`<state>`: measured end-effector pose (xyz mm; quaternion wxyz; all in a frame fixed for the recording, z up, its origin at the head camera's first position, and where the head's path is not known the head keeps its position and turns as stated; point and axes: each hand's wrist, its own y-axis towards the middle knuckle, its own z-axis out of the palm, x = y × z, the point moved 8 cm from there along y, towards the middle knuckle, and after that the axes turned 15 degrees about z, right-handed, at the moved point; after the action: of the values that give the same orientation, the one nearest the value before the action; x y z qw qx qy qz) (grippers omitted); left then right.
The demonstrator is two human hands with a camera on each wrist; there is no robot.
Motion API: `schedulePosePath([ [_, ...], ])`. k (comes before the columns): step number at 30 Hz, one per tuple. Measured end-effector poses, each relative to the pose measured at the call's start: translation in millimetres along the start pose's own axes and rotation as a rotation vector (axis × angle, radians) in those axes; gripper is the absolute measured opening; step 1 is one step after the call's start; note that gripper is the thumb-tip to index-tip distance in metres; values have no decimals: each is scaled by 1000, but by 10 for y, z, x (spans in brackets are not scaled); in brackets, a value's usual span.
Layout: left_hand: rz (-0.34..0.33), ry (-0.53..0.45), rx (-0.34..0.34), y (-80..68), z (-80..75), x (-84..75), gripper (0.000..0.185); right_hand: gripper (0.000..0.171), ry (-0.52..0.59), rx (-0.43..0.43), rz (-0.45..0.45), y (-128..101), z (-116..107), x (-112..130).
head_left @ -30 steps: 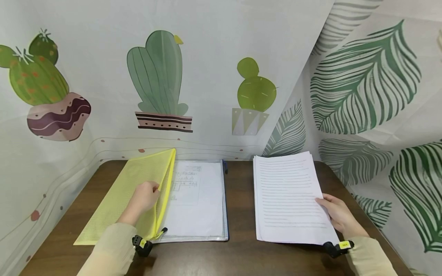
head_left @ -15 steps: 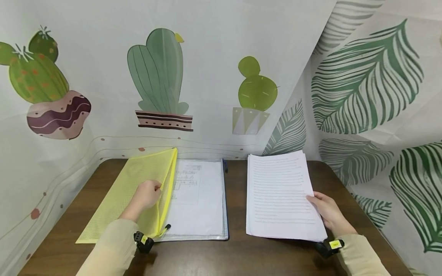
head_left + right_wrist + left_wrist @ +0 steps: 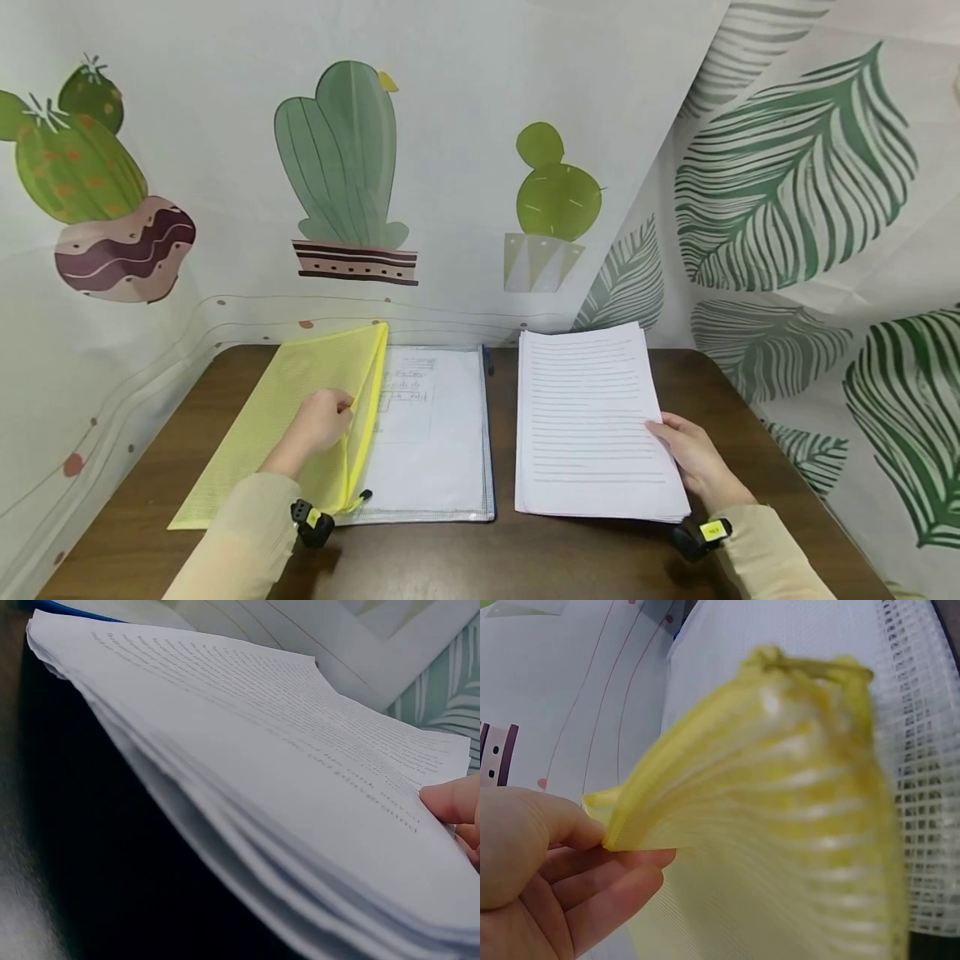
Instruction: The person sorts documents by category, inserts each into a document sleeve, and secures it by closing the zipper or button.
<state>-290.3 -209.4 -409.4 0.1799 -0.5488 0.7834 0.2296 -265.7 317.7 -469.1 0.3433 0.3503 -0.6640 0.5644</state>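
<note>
My left hand [image 3: 318,421] pinches the upper edge of a yellow mesh zipper pouch [image 3: 255,433] between thumb and fingers, so its mouth gapes on the right side. In the left wrist view the thumb presses the yellow edge [image 3: 641,806] against the fingers. My right hand [image 3: 697,458] grips the right edge of a stack of printed paper [image 3: 588,425], thumb on top and fingers underneath. The right wrist view shows the paper stack [image 3: 225,742] lifted off the table along its near edge, its sheets slightly fanned.
Between the hands lies a clear mesh-edged document pouch [image 3: 457,475] with papers inside and a blue edge; the yellow pouch overlaps its left part. All rest on a brown wooden table [image 3: 450,562]. A printed curtain [image 3: 457,167] hangs at the back and sides.
The right hand has carried the paper stack leftward, closer to the clear pouch. My left hand keeps its pinch on the yellow pouch and has barely moved.
</note>
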Motion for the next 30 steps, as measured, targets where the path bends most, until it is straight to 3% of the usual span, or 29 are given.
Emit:
schedulePosePath([
  [20,15,-15,18,32,48,-100,30,50,72,84,-8,18,296,20],
  [30,-1,-47,31,66,120,-111,30,56,54,47,10,-18,264,142],
])
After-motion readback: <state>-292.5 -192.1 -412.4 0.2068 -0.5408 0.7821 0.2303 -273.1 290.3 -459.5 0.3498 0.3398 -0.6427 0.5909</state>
